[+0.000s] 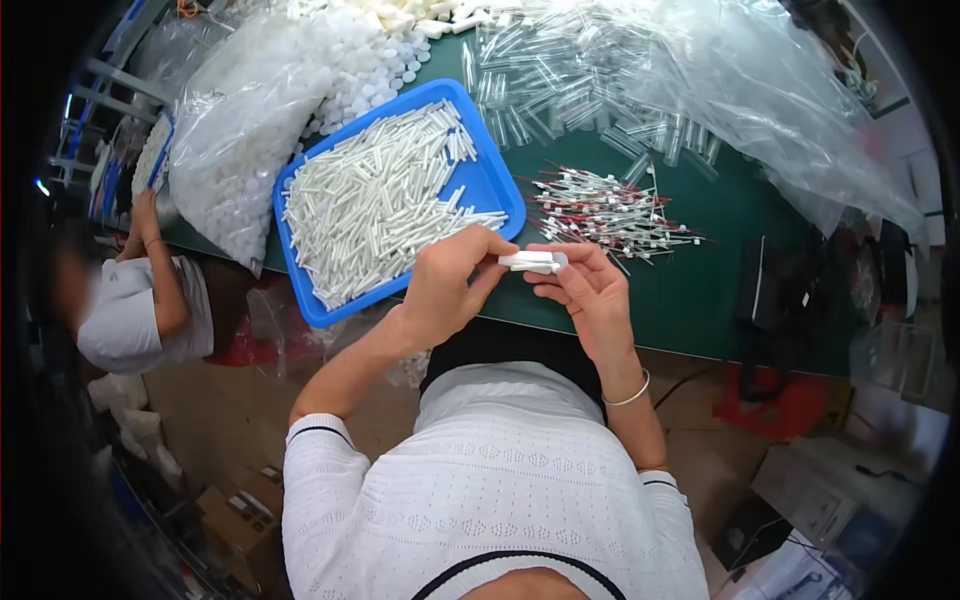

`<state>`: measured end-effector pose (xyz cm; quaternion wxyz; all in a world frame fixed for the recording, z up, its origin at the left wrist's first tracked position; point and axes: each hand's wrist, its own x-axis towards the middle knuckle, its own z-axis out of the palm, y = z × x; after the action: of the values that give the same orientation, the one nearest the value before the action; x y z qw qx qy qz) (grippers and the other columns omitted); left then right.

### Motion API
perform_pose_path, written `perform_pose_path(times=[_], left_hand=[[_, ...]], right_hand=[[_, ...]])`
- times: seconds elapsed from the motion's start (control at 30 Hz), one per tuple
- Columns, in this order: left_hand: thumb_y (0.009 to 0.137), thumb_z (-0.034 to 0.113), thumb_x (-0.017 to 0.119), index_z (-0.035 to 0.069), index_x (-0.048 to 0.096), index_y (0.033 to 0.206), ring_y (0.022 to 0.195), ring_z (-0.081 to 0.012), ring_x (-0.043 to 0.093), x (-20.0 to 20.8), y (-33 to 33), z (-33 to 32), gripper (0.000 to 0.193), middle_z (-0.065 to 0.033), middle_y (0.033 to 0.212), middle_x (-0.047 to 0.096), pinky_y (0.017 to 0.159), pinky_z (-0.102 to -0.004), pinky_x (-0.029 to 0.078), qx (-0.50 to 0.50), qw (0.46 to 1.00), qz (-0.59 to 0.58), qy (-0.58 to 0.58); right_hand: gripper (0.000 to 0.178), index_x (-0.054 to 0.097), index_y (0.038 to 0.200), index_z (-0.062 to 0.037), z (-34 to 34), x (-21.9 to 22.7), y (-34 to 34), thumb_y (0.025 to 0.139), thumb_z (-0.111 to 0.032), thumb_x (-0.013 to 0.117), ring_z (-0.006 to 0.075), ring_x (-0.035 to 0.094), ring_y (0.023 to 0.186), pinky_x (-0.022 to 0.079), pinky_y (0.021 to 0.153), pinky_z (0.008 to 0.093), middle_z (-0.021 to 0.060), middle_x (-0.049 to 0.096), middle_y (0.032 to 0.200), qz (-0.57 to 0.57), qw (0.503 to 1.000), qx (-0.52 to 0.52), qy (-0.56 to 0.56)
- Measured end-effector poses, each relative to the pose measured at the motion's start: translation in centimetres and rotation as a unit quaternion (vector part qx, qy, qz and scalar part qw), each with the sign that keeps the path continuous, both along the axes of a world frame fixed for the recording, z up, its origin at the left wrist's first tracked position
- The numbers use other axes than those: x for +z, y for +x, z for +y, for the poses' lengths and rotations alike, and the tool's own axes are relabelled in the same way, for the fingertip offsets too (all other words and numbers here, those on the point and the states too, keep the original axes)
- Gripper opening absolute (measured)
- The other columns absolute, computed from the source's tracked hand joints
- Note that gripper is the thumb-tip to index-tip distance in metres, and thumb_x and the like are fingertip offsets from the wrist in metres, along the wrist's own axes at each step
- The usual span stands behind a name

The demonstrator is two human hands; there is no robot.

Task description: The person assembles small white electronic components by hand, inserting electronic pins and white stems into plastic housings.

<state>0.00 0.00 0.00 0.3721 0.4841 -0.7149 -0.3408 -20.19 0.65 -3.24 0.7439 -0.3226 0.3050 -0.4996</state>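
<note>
My left hand (455, 275) and my right hand (592, 290) meet over the near edge of the green table (720, 290). Between them is a short white tube with a translucent end (532, 262). My left fingertips pinch its left end, while my right thumb and fingers close around the translucent end. Whether it is one piece or several is too small to tell. Just left of my hands lies a blue tray (468, 185), heaped with slim white tubes (370, 205). Beyond my right hand is a loose pile of thin red-and-white sticks (612, 215).
Clear tubes (570, 85) spread across the back, partly under a clear plastic bag (770, 90). White round caps (372, 80) spill beside a bulging bag (235, 150). A co-worker (150, 310) sits at the left. A red stool (770, 405) stands below right.
</note>
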Motion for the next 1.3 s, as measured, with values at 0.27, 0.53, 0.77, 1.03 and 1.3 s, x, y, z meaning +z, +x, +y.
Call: perform_pose_path(times=[0.27, 0.53, 0.77, 1.03, 1.3], left_hand=[[0.073, -0.011, 0.065, 0.002, 0.062, 0.1, 0.073, -0.0288, 0.064, -0.7, 0.3, 0.1, 0.029, -0.0132, 0.09, 0.064, 0.061, -0.035, 0.051, -0.008, 0.979, -0.045, -0.199], [0.08, -0.004, 0.068, 0.0, 0.06, 0.108, 0.086, -0.0224, 0.068, -0.2, 0.9, -0.5, 0.03, -0.0132, 0.099, 0.066, 0.072, -0.0298, 0.056, 0.009, 0.999, 0.032, 0.001], [0.091, 0.015, 0.062, 0.0, 0.068, 0.094, 0.072, -0.0116, 0.064, 1.5, 4.0, -13.0, 0.016, -0.0057, 0.076, 0.068, 0.063, -0.0245, 0.05, -0.083, 0.972, 0.059, 0.213], [0.072, 0.044, 0.069, 0.003, 0.07, 0.095, 0.083, -0.0323, 0.068, -6.3, 7.6, -35.1, 0.046, -0.0172, 0.089, 0.07, 0.075, -0.0412, 0.053, 0.221, 0.913, -0.33, 0.095], [0.093, 0.02, 0.061, 0.001, 0.061, 0.099, 0.07, -0.0104, 0.06, 0.6, 6.0, -25.4, 0.02, -0.0075, 0.083, 0.066, 0.064, -0.0247, 0.05, 0.132, 0.941, 0.311, 0.038]], right_hand=[[0.024, 0.053, 0.113, 0.0064, -0.2, 0.5, 0.3, 0.091, -0.001, 0.06, 0.0237, 0.065, 0.101, 0.056, 0.085, 0.0308, 0.0199, 0.061, 0.117, 0.007, 1.0, 0.013, -0.002], [0.028, 0.061, 0.107, -0.0008, -1.5, 0.7, 2.4, 0.08, 0.001, 0.07, 0.0259, 0.062, 0.101, 0.05, 0.088, 0.0353, 0.0116, 0.063, 0.109, 0.314, 0.923, -0.059, -0.217], [0.03, 0.063, 0.097, -0.0052, -4.3, 1.5, 1.8, 0.07, -0.003, 0.076, 0.0294, 0.06, 0.087, 0.046, 0.083, 0.0404, 0.0094, 0.064, 0.093, 0.496, 0.736, -0.114, -0.446], [0.025, 0.061, 0.094, -0.0036, -1.2, 2.5, 1.4, 0.072, -0.001, 0.074, 0.0313, 0.06, 0.081, 0.047, 0.075, 0.0388, 0.0116, 0.064, 0.089, 0.504, 0.784, -0.106, -0.346], [0.026, 0.067, 0.104, -0.0034, -0.6, 2.8, -2.4, 0.079, -0.002, 0.069, 0.029, 0.064, 0.085, 0.049, 0.077, 0.0351, 0.0125, 0.068, 0.095, 0.482, 0.799, -0.138, -0.332]])
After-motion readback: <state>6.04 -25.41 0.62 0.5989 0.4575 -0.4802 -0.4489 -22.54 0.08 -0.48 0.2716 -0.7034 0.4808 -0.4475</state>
